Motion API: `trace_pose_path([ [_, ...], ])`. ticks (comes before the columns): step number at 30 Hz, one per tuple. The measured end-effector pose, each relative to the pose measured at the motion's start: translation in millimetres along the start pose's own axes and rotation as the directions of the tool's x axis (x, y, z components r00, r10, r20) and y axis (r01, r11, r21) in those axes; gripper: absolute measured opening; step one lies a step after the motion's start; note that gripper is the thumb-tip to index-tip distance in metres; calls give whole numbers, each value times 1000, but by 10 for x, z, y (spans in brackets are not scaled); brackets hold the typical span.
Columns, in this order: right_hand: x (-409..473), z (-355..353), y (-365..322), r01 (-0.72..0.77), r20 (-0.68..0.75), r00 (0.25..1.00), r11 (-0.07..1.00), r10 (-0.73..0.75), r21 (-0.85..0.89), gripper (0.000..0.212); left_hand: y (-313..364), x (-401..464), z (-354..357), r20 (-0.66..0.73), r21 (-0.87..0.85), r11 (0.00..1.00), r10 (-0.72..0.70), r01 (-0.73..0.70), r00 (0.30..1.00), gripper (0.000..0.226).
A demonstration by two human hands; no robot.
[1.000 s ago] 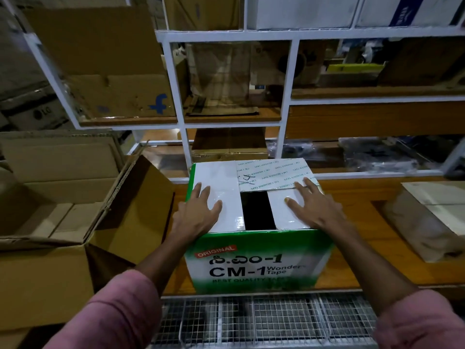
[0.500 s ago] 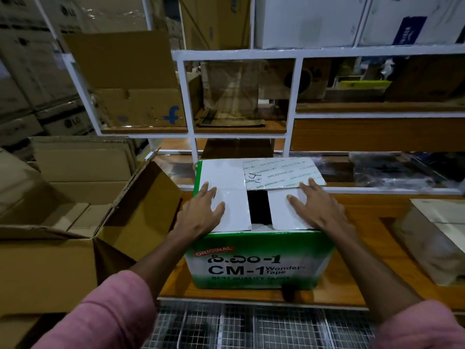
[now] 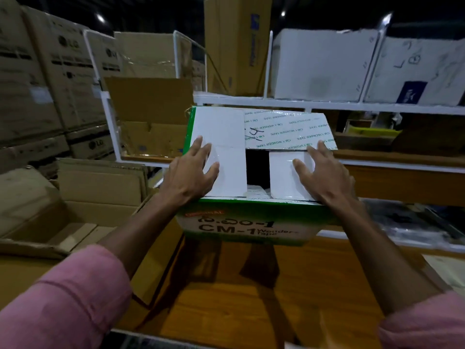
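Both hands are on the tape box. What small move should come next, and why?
Probably slide both hands down to the sides for a firmer grip: the left hand and right hand lie flat-fingered on the top flaps, and the tape box seems raised off the table.

The carton [image 3: 251, 227] was made of glossy printed cardboard, its flaps overlaid with shiny plastic tape [image 3: 286, 129]. The tabletop [image 3: 226, 298] was finished in varnished wood, the shelf frame [image 3: 327, 104] in white-painted metal, the open brown box [image 3: 100, 187] in matt cardboard.

My arms: left sleeve [image 3: 63, 298] and right sleeve [image 3: 425, 321], both pink cloth, end near the elbows; forearms, left hand [image 3: 188, 175] and right hand [image 3: 324, 177] bare.
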State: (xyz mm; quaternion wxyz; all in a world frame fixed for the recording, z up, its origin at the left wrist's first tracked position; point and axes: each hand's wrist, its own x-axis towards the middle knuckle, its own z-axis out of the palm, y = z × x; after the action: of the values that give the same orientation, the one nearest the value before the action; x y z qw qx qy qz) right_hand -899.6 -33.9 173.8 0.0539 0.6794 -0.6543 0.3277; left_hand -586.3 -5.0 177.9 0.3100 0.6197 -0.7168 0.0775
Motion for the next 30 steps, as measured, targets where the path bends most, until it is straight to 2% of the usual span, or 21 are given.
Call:
trace_pose_path([
  [6,146,-83,-278,67,-118,992,992,-54,105,77,-60,87,-357,-90,35,999,12,-9,996,67],
  [10,244,-123,-505,127,-167,980,984,-105,127,69,-153,102,-570,-146,60,998,-1,10,989,74],
  [15,321,-166,-832,161,-190,973,972,-128,172,76,-270,92,-846,-224,86,996,0,20,975,71],
  [30,367,55,-1897,256,-199,957,936,-211,243,70,-1091,-50,-1414,-328,120,989,-47,90,944,69],
])
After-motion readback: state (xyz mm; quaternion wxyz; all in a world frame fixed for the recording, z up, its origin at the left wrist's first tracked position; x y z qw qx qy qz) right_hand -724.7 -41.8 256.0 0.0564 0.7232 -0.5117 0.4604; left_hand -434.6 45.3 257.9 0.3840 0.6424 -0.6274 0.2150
